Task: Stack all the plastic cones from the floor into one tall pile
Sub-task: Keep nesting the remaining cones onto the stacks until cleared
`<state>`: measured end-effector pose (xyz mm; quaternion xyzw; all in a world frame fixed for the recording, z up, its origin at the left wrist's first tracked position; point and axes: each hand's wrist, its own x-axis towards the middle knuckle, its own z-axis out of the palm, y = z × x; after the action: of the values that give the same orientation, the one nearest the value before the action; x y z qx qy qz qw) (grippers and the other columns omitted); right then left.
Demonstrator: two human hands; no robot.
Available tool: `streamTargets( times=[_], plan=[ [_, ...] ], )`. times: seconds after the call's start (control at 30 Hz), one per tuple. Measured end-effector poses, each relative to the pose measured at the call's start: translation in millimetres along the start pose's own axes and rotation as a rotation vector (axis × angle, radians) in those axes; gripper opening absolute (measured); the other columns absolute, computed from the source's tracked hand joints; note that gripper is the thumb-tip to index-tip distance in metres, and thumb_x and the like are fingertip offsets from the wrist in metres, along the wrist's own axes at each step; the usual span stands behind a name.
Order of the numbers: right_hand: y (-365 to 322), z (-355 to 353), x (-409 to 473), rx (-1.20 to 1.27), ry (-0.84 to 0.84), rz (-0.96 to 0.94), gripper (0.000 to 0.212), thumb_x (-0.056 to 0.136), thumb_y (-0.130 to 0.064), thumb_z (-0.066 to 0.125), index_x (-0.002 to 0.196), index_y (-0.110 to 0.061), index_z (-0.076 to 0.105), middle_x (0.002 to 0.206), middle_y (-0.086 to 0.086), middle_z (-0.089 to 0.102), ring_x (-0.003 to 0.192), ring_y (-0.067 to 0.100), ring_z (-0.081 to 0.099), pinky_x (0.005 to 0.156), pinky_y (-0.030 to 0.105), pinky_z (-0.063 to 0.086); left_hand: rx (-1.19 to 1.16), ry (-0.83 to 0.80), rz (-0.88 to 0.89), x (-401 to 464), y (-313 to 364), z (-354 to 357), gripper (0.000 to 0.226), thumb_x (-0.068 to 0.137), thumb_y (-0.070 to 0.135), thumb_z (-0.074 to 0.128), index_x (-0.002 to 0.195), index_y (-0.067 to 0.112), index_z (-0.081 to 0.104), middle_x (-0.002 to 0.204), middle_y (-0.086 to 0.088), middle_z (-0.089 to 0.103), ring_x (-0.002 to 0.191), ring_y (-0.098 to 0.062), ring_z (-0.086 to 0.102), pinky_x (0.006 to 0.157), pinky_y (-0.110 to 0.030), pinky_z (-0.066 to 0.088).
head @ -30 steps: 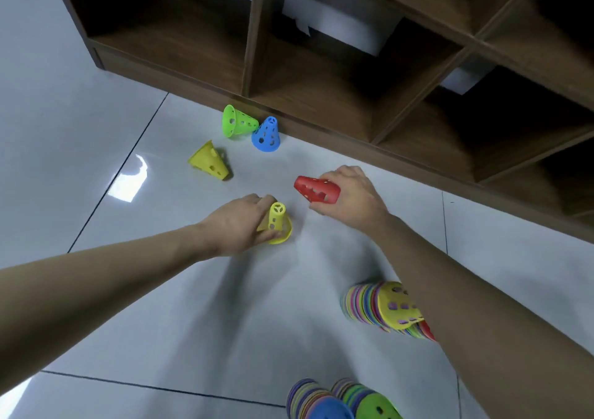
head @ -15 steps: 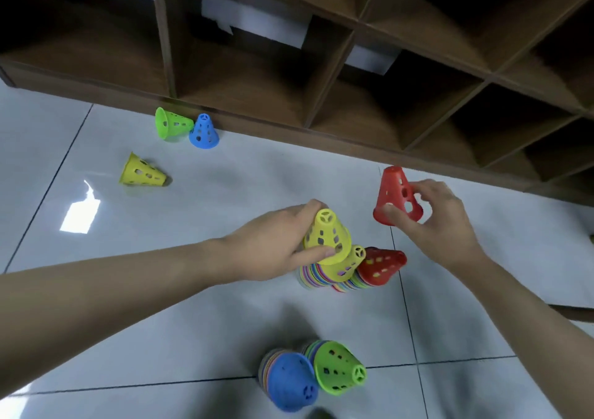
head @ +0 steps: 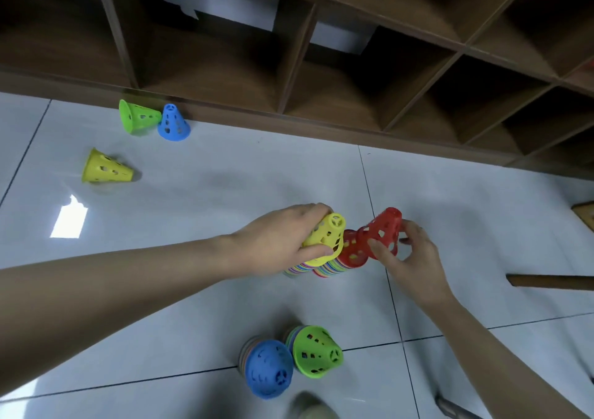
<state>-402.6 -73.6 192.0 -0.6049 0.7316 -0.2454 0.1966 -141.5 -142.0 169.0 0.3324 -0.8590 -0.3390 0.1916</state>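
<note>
A yellow cone (head: 326,237) is being pressed onto the top of the left-hand pile (head: 302,266) by the left hand (head: 283,242), whose grip is being kept closed round the cone's body; half a second earlier the same cone was being held slightly higher above that pile, so it is now being seated. A red cone (head: 384,230) is being pinched in the right hand (head: 405,254), thumb on the near side and fingers behind, and is being tilted over the red-topped pile (head: 352,253) just beside the yellow one; a moment ago it was being carried well above and apart, so it has been brought down to the point of being slipped on. Both cones were being lifted from the floor (head: 225,187) one second ago, so two fewer loose pieces are left. Three cones are still lying unstacked near the wooden shelf (head: 289,65): a green cone (head: 138,116) on its side touching an upright blue cone (head: 173,124), and a second yellow cone (head: 104,168) on its side, well apart from the hands. Two further piles, a blue-topped pile (head: 266,369) and a green-topped pile (head: 316,352), are standing nearer the camera. Judging by this, several separate piles are being built, and they will need merging into one tall pile.
</note>
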Motion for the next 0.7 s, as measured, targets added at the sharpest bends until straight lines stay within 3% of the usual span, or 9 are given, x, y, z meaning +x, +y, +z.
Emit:
streamTargets(
  times=[0.07,0.23,0.3,0.47,0.6,0.7],
  plan=[
    [9,3,-3,0.02,-0.011,0.044,0.057,0.07,-0.059,0.072,0.111,-0.022,0.061,0.105,-0.016,0.061,0.097,-0.009,0.054,0.08,0.004,0.037,0.078,-0.027,0.005,4,-2,5,0.052,0.095,0.05,0.059,0.135,0.02,0.043,0.13,0.003,0.057,0.115,-0.017,0.055,0.092,-0.037,0.047],
    [21,12,-6,0.042,-0.05,0.082,0.044,0.078,-0.031,0.085,0.114,-0.019,0.064,0.108,-0.006,0.067,0.098,-0.005,0.058,0.081,0.001,0.039,0.143,-0.085,-0.026,11,-7,14,0.053,0.095,0.051,0.057,0.136,0.02,0.045,0.132,0.002,0.056,0.119,-0.018,0.052,0.094,-0.035,0.046],
    [21,16,-5,0.029,-0.068,0.066,0.046,0.077,-0.032,0.085,0.114,-0.021,0.063,0.11,-0.006,0.067,0.099,0.001,0.06,0.084,0.006,0.042,0.148,-0.102,-0.036,12,-8,18,0.053,0.095,0.051,0.058,0.136,0.02,0.045,0.131,0.002,0.056,0.119,-0.018,0.052,0.095,-0.036,0.046],
    [25,25,-2,-0.065,-0.105,-0.016,0.049,0.075,-0.033,0.086,0.117,-0.023,0.063,0.11,-0.006,0.065,0.099,0.015,0.06,0.09,0.032,0.05,0.153,-0.123,-0.067,12,-12,24,0.052,0.094,0.05,0.06,0.135,0.021,0.046,0.13,0.002,0.057,0.119,-0.017,0.053,0.095,-0.036,0.047],
    [26,27,2,-0.147,-0.155,-0.045,0.055,0.077,-0.035,0.084,0.122,-0.013,0.061,0.112,-0.004,0.063,0.104,0.017,0.059,0.093,0.036,0.05,0.137,-0.134,-0.094,12,-17,25,0.053,0.094,0.048,0.061,0.138,0.022,0.045,0.133,0.004,0.056,0.121,-0.016,0.052,0.095,-0.033,0.046],
    [20,23,2,-0.208,-0.2,-0.054,0.077,0.072,-0.044,0.085,0.136,-0.014,0.053,0.121,-0.005,0.056,0.119,0.017,0.053,0.099,0.027,0.042,0.092,-0.136,-0.093,9,-21,22,0.057,0.092,0.048,0.064,0.139,0.024,0.045,0.136,0.006,0.055,0.123,-0.014,0.051,0.099,-0.034,0.045]
  ],
)
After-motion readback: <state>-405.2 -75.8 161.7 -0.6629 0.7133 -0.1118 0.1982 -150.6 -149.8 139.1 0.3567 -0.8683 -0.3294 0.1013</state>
